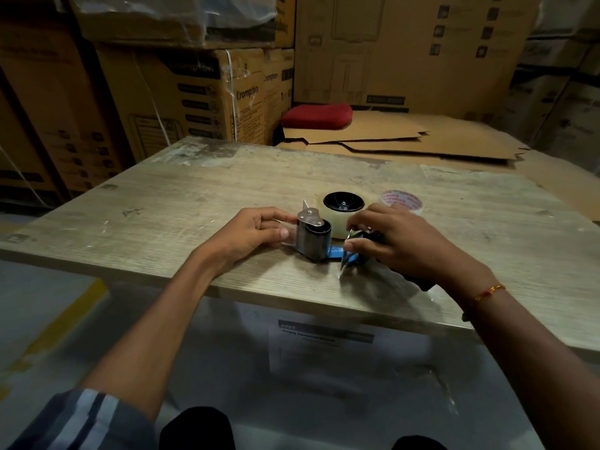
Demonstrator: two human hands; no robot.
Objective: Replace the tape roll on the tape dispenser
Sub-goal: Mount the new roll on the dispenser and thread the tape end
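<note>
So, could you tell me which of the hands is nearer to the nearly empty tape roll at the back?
The right hand, just in front of that roll. The left hand is farther away, past the dispenser.

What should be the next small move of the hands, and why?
Probably the left hand should draw the clear tape end further past the roller, while the right hand steadies the tape dispenser. The clear tape roll already sits on the hub, and the left fingers pinch the tape end beside the roller.

Stacked cartons (201, 92), red cushion (316, 115)
</note>
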